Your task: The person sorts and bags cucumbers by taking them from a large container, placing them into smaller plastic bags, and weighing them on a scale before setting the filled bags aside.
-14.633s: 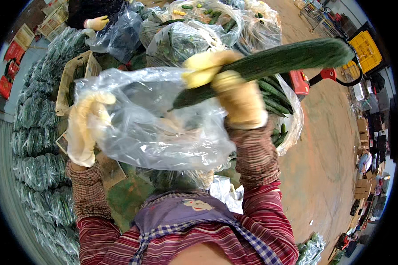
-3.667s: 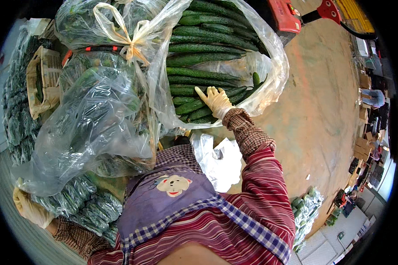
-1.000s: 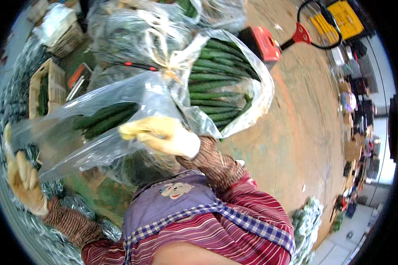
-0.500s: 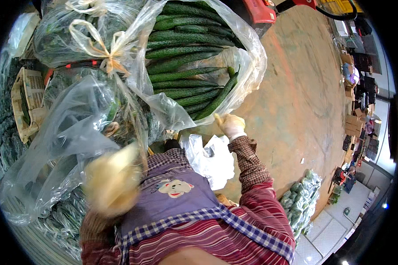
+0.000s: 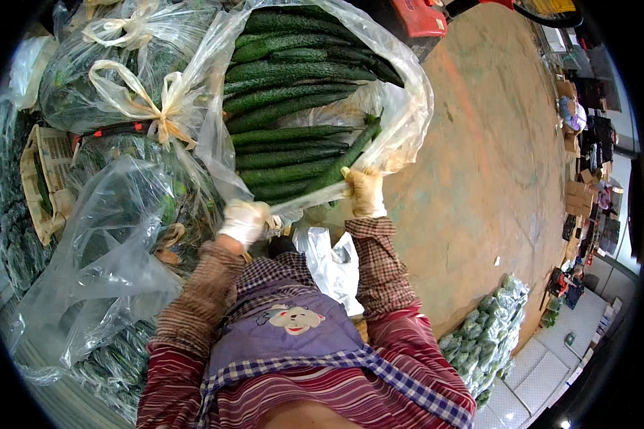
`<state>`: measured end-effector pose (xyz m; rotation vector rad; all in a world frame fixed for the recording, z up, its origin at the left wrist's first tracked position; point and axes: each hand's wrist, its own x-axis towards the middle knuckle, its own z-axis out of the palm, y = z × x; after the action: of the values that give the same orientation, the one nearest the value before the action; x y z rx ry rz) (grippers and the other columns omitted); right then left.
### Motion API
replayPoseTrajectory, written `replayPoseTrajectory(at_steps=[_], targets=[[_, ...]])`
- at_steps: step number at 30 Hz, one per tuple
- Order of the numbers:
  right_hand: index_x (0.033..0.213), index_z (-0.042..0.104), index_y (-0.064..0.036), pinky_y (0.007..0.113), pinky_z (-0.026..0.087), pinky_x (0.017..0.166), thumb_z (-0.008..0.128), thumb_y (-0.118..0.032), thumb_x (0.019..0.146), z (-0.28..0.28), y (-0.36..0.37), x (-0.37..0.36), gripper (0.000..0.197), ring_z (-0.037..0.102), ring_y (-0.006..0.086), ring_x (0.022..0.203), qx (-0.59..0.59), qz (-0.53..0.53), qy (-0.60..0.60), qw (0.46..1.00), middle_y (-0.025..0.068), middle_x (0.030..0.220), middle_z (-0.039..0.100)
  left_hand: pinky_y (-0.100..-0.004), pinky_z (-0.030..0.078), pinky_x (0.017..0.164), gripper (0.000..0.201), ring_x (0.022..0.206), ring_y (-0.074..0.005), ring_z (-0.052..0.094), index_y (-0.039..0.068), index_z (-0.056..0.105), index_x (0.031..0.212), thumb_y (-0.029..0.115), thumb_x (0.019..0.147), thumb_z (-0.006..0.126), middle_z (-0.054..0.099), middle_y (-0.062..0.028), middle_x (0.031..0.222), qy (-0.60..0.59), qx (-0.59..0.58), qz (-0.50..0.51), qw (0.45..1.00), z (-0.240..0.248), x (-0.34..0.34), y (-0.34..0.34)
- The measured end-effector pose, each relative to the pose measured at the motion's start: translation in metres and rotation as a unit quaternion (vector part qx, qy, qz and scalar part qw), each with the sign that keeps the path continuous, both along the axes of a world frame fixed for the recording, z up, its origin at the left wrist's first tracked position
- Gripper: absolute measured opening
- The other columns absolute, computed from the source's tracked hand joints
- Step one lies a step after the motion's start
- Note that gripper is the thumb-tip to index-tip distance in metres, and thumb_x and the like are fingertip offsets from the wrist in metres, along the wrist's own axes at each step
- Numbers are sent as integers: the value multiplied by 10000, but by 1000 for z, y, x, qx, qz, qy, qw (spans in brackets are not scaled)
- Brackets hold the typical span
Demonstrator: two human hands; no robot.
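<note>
A large clear plastic bag (image 5: 408,132) lies spread wide at its mouth, with several long dark green cucumbers (image 5: 286,93) in rows inside. One cucumber (image 5: 350,159) slants across the right ends of the nearer ones. My left hand (image 5: 243,220), in a pale glove, is closed on the bag's near left edge. At the near right corner my right hand (image 5: 366,193), gloved too, pinches the same edge close to the slanting cucumber. The rim is drawn fairly straight between the two hands. Below it hang white plastic bags (image 5: 333,266) in front of my apron.
Tied bags of greens (image 5: 122,93) are stacked on the left, beside a cream plastic crate (image 5: 46,182). A loose clear sheet (image 5: 100,257) drapes nearer me. Red equipment (image 5: 415,20) stands behind the cucumber bag. Bagged produce (image 5: 490,322) lies on the floor (image 5: 472,186) at right.
My left hand has swung from the lower left up to the bag's near edge and closed on it. My right hand has shifted slightly up and left.
</note>
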<state>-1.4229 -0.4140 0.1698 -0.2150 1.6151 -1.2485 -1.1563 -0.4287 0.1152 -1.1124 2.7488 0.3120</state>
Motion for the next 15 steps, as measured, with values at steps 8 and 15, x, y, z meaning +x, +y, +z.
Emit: replayPoseTrajectory(at_steps=[8,15], targets=[[875,566,2,196,388,348,589,-31,799,21,49,1,86,501,102,422,-149,-126,-148,970,55,648,578,-296,420,409,73,453,-175,543,142,582,831,209,846,556,567,-12,576,223,-52,-55,972,63,15,-22],[764,499,-47,215,358,412,650,-53,806,-13,66,5,157,447,84,449,75,6,87,993,5,600,497,-349,429,575,46,509,-194,545,130,571,858,132,835,532,548,-35,575,-11,154,-25,988,6,39,12]])
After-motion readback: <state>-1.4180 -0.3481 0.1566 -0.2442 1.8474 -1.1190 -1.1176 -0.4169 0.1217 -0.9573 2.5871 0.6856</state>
